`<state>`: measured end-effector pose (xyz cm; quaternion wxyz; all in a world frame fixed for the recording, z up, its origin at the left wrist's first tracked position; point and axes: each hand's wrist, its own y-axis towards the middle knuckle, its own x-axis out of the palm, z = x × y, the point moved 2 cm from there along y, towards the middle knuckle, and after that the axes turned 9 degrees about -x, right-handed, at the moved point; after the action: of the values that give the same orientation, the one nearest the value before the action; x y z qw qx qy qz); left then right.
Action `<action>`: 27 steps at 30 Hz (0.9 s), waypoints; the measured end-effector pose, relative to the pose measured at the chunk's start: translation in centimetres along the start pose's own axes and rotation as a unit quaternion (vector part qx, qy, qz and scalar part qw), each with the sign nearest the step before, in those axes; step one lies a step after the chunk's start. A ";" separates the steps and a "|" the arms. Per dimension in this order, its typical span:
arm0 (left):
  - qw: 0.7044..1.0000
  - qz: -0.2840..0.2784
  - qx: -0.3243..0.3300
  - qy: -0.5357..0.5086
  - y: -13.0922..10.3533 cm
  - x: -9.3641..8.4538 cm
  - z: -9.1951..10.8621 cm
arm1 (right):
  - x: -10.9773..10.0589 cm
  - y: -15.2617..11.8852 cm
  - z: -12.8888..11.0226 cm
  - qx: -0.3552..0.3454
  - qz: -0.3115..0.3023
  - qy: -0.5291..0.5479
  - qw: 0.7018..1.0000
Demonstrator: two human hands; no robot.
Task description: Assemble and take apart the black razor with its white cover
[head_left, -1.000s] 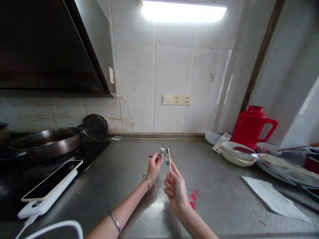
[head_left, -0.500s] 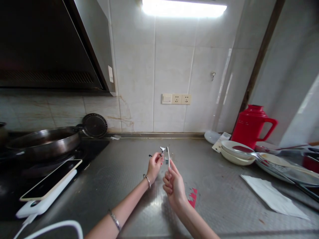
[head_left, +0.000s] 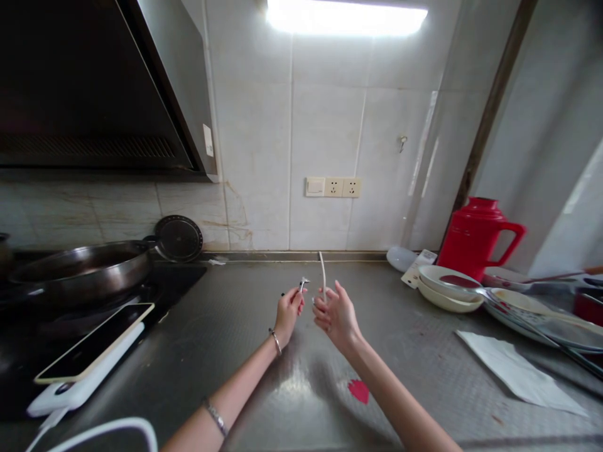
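Observation:
Over the steel counter (head_left: 245,295), my left hand (head_left: 286,316) is closed on a small silver metal tool with a short cross-shaped head (head_left: 303,284); a dark end sticks out left of the fingers. Its exact kind is too small to make out. Just to the right, my right hand (head_left: 336,314) is closed on a thin, slightly curved white stick (head_left: 323,273) that points upward. The stick's lower end is hidden by the fingers. A small gap separates the two hands. Below the right wrist, a red patch (head_left: 358,390) shows on the counter.
To the left are a frying pan (head_left: 85,270) on the hob, and a phone (head_left: 97,342) on a white power bank (head_left: 85,386) with a cable. At right stand a red thermos jug (head_left: 473,238), stacked bowls (head_left: 450,304), plates (head_left: 537,307) and a white tissue (head_left: 518,373).
My right hand has turned and moved slightly right and up, and the white stick rises higher. My left hand has shifted a little left, widening the gap.

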<state>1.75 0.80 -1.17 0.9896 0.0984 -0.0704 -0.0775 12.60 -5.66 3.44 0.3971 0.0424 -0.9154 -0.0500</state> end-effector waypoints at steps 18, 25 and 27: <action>0.983 -0.057 -0.092 -0.149 -0.6 0.2 -0.4 | -8.9 6.2 -1.4 -0.158 0.113 -0.587 0.786; 0.968 -0.093 -0.135 -0.192 -1.1 0.9 -0.2 | -7.9 5.9 -0.6 -0.180 0.101 -0.627 0.751; 0.958 -0.103 -0.150 -0.220 -1.3 1.0 0.0 | -8.4 6.1 -0.5 -0.177 0.101 -0.628 0.751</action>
<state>2.51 -0.59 -1.28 0.9398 -0.0639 -0.2635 -0.2079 18.45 1.33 -1.48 -0.2637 -0.1627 -0.9324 -0.1859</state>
